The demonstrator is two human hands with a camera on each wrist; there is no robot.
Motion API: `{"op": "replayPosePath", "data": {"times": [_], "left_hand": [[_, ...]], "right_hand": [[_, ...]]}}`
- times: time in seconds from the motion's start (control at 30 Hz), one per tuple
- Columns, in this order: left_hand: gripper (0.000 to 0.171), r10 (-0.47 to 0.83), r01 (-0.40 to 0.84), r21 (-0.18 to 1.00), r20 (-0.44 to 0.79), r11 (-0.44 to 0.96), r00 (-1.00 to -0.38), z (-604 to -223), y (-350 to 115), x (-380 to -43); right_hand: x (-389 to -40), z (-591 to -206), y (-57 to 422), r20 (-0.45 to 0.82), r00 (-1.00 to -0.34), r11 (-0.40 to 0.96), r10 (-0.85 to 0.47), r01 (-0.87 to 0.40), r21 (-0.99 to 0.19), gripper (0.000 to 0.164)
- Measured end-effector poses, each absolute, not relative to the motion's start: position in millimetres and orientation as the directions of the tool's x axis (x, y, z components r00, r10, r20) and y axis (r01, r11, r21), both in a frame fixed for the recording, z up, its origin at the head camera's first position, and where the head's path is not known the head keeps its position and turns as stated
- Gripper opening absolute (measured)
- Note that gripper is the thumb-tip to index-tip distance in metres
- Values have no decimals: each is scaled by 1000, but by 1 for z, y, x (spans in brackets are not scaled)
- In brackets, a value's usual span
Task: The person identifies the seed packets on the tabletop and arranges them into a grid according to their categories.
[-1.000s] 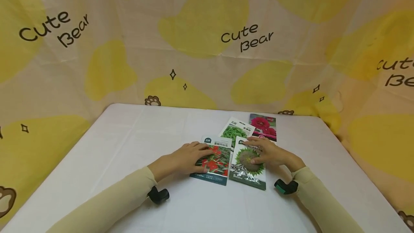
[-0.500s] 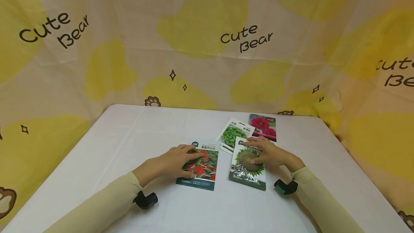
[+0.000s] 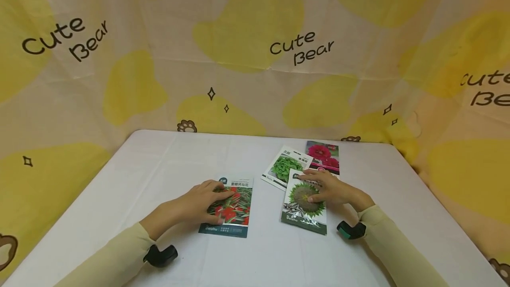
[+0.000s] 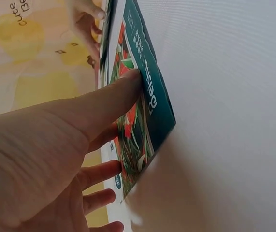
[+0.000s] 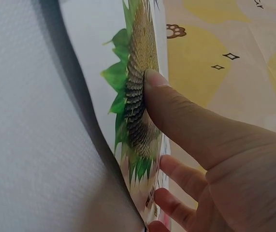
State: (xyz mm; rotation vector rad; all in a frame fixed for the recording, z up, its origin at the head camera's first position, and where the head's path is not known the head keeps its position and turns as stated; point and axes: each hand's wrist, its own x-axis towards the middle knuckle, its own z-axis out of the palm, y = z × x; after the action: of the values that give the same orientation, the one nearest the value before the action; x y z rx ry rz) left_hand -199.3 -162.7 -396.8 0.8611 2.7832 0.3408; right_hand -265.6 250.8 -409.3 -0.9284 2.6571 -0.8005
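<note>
My left hand rests on a seed packet with red flowers, lying flat on the white table. In the left wrist view, the thumb presses near the packet's dark teal lower band, and the other fingers extend to its edge. Over to the right, my right hand lies on a sunflower seed packet. Its thumb touches the printed flower head in the right wrist view, with the fingers stretched over the packet's upper part. Neither hand curls round its packet.
Behind the sunflower packet lies a white seed packet with green leaves, partly overlapping a magenta-flower packet. A white cloth covers the table. A yellow patterned curtain hangs along the back and sides.
My left hand has slid the red-flower packet left and slightly toward me, away from the sunflower packet, uncovering more of the green-leaf packet. The right hand has stayed in place.
</note>
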Motion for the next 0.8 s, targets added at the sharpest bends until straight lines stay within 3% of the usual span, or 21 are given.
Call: {"op": "replayPosePath", "data": {"times": [0.8], "left_hand": [[81, 540, 445, 408, -153, 797, -828, -397, -205, -180]], "right_hand": [[-266, -409, 251, -13, -762, 641, -647, -534, -551, 66]]}}
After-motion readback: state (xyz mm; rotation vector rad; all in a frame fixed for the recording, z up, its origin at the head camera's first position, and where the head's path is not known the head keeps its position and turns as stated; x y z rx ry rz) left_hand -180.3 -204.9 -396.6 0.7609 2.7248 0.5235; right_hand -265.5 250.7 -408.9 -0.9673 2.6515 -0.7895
